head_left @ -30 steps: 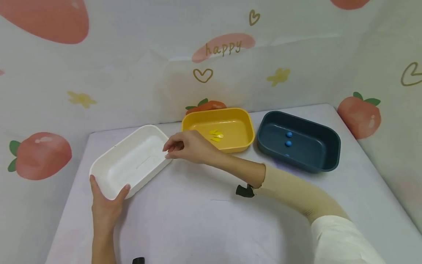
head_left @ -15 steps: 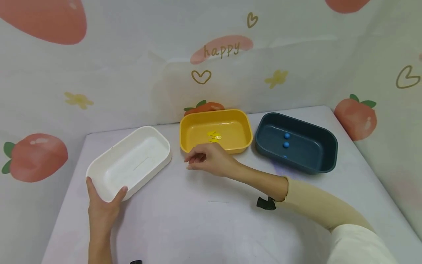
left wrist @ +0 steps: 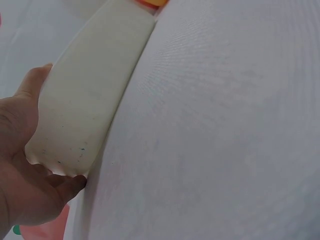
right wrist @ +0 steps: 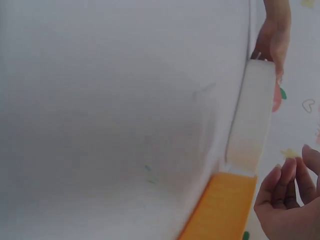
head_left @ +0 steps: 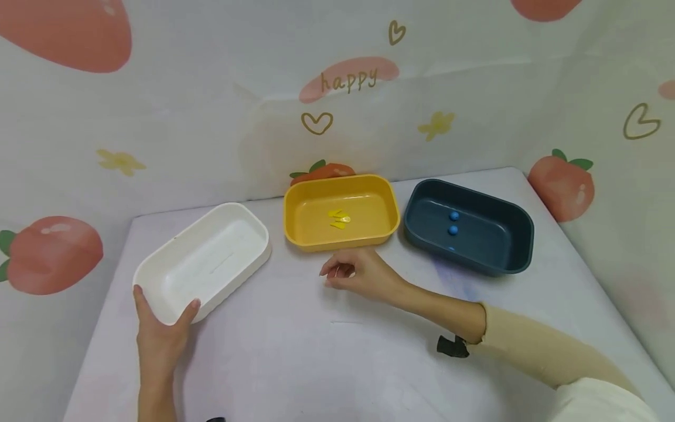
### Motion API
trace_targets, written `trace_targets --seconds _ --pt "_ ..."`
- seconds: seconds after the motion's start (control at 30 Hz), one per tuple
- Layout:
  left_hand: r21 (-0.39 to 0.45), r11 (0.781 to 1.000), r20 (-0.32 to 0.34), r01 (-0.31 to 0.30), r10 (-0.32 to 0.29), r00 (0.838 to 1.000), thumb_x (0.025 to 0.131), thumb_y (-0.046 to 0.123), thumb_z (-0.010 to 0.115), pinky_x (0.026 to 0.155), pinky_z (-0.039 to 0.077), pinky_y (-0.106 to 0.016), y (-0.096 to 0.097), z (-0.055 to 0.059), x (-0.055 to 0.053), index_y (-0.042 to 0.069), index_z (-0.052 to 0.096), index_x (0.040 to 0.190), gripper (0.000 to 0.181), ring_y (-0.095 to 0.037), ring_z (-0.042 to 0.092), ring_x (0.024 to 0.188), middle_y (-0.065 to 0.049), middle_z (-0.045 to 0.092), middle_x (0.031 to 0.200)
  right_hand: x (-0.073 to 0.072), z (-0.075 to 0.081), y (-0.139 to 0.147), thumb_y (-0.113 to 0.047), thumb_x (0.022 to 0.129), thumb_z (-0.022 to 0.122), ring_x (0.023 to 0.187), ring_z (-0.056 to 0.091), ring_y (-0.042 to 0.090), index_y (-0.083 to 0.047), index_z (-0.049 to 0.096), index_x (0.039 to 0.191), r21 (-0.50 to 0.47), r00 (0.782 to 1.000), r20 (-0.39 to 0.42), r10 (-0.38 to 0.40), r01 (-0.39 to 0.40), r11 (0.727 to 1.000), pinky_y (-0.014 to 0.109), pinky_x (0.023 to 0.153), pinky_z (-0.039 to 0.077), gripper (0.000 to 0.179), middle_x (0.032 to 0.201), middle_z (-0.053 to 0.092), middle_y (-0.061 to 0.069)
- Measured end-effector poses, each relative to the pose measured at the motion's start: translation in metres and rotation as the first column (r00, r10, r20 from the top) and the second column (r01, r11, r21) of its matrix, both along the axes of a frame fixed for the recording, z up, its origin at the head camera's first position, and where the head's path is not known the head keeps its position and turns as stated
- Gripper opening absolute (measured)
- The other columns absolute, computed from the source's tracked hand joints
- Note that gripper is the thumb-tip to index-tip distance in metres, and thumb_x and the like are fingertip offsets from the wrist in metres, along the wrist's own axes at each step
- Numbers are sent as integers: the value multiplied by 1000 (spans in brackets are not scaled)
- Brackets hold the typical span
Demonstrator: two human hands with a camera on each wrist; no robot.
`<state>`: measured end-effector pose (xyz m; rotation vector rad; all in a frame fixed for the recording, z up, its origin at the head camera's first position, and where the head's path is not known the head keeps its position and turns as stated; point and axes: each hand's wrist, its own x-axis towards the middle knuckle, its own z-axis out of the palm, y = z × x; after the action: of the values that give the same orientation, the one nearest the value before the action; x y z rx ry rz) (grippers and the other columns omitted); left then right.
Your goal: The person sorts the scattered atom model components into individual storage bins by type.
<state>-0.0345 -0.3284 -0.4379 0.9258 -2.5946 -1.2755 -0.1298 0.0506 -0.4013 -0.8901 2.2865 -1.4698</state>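
Observation:
In the head view my left hand (head_left: 162, 346) grips the near end of a white tray (head_left: 208, 264), thumb on one side and fingers on the other. The left wrist view shows the thumb and fingers round the corner of this tray (left wrist: 95, 85). My right hand (head_left: 364, 274) is above the table just in front of a yellow tray (head_left: 341, 239), its fingers loosely curled. No object shows between its fingers in the right wrist view. Several small yellow pieces (head_left: 338, 219) lie in the yellow tray.
A dark blue tray (head_left: 493, 234) stands at the back right with small blue balls (head_left: 453, 230) in it, one partly hidden by the near wall. A printed cloth backdrop (head_left: 211, 117) rises behind the table (head_left: 295, 363).
My right hand has moved right and toward the front, away from the white tray, past the yellow tray. My left hand keeps its grip on the white tray.

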Motion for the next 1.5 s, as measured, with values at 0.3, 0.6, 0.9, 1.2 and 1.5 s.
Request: trace_targets --seconds 0.3,0.6,0.9,1.2,1.5 --pt "18 1000 18 -5 4 1000 89 39 73 117 12 -60 1 -3 1 26 -18 157 115 -46 7 148 -17 -1 165 25 -17 24 -9 85 78 73 58 6 -9 75 100 108 999 39 -21 17 994 23 70 52 15 82 66 -13" --pt "14 1000 13 -7 7 1000 89 39 74 117 11 -60 2 -2 -1 24 -19 157 116 -45 7 148 -17 -2 165 40 -34 40 -8 83 79 73 60 4 -9 74 100 148 996 83 -46 34 988 22 70 53 18 84 67 -10" --pt "-10 1000 -3 7 -7 1000 88 40 73 118 11 -59 1 -1 0 23 -17 158 115 -45 8 148 -18 0 165 51 -45 45 -6 80 81 71 61 2 -9 72 97 176 995 81 -57 42 984 21 69 54 19 83 67 -8" --pt "19 1000 2 8 -8 1000 89 40 73 117 12 -61 -1 2 -1 26 -19 157 115 -47 8 148 -19 -1 164 57 -51 40 -5 76 84 70 56 3 -9 72 94 219 999 -9 -47 48 975 20 67 51 22 79 61 -7" --pt "23 1000 31 -3 3 1000 89 41 72 116 13 -62 1 2 0 28 -20 156 114 -48 9 147 -19 0 164 60 -54 34 -11 78 85 69 54 0 -12 73 89 277 991 -128 -29 64 959 18 66 50 17 77 61 -11"
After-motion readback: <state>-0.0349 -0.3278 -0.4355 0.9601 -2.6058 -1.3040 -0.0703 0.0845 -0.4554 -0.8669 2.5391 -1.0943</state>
